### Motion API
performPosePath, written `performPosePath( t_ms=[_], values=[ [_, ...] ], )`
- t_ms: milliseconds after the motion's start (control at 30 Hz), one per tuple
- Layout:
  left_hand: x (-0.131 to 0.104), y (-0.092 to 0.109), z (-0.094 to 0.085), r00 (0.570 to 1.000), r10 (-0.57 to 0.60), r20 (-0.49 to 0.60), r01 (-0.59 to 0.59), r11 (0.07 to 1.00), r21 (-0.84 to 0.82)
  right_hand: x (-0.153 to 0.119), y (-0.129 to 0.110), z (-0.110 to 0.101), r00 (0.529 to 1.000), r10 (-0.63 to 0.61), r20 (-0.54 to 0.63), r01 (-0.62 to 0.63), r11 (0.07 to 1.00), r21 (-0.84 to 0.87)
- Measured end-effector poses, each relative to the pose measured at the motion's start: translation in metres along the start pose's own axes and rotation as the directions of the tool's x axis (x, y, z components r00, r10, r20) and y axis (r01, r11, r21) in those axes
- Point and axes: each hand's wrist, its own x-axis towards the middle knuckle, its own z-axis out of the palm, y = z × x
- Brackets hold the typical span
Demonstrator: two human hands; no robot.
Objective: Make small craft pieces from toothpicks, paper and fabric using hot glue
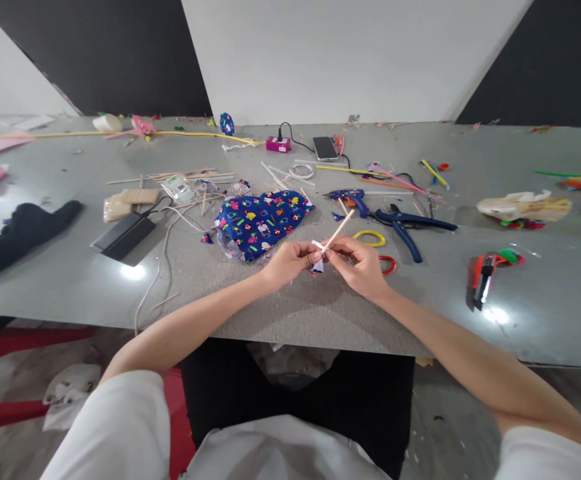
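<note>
Above the table's near half, my left hand (290, 262) pinches a small scrap of fabric (317, 267), pale on one side with blue at its edge. My right hand (360, 265) meets it there, fingers closed round the lower end of a thin wooden stick (341, 228) that slants up to the right. The fingertips of both hands nearly touch and hide where stick and fabric meet. Just beyond my left hand lies blue patterned cloth (260, 223). Beside my right hand are a yellow loop (370, 235) and a red loop (389, 265), like scissor handles.
A blue glue gun (354, 199) and blue-handled cutters (406, 230) lie beyond my right hand. A box cutter (482, 283) is farther right. To the left are a black box-shaped device (125, 235) with a cable, wooden sticks (170, 177) and a phone (325, 148) at the back.
</note>
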Motion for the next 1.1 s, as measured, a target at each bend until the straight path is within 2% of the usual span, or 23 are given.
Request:
performPosePath(
  t_ms=[167,333,433,533,633,700,767,900,1100],
  values=[
    [0.0006,-0.0004,-0.0011,0.995,-0.090,0.047,0.096,0.988,-0.122,0.0011,0.0008,-0.0005,1.000,0.017,0.017,-0.018,1.000,0.022],
    [0.0003,-0.0032,-0.0005,0.995,-0.097,-0.006,0.096,0.989,-0.116,0.0027,0.0018,-0.0014,0.998,0.047,0.041,-0.047,0.999,0.019],
    [-0.0012,-0.0064,0.0014,0.996,-0.015,-0.086,0.019,0.999,0.050,0.0025,0.0040,-0.0011,0.999,0.022,0.027,-0.022,1.000,-0.003],
    [-0.0045,-0.0079,0.0046,0.980,0.124,-0.157,-0.075,0.955,0.287,0.0020,0.0054,0.0000,1.000,-0.007,-0.006,0.007,1.000,-0.022],
    [-0.0079,-0.0080,0.0069,0.961,0.216,-0.174,-0.116,0.884,0.453,0.0020,0.0044,0.0014,1.000,-0.007,-0.017,0.006,1.000,-0.030],
    [-0.0085,-0.0083,0.0065,0.957,0.238,-0.166,-0.129,0.861,0.492,0.0020,0.0030,0.0020,1.000,-0.006,-0.014,0.006,1.000,-0.031],
    [-0.0071,-0.0088,0.0049,0.963,0.231,-0.141,-0.141,0.873,0.466,0.0019,0.0017,0.0023,1.000,-0.007,-0.012,0.007,1.000,-0.028],
    [-0.0019,-0.0091,0.0020,0.984,0.164,-0.066,-0.135,0.940,0.312,0.0016,0.0011,0.0019,1.000,0.015,0.001,-0.015,1.000,-0.008],
    [-0.0010,-0.0085,0.0049,0.998,0.052,-0.036,-0.050,0.997,0.057,0.0016,0.0043,0.0008,0.999,0.030,0.014,-0.030,0.999,-0.013]
  ],
)
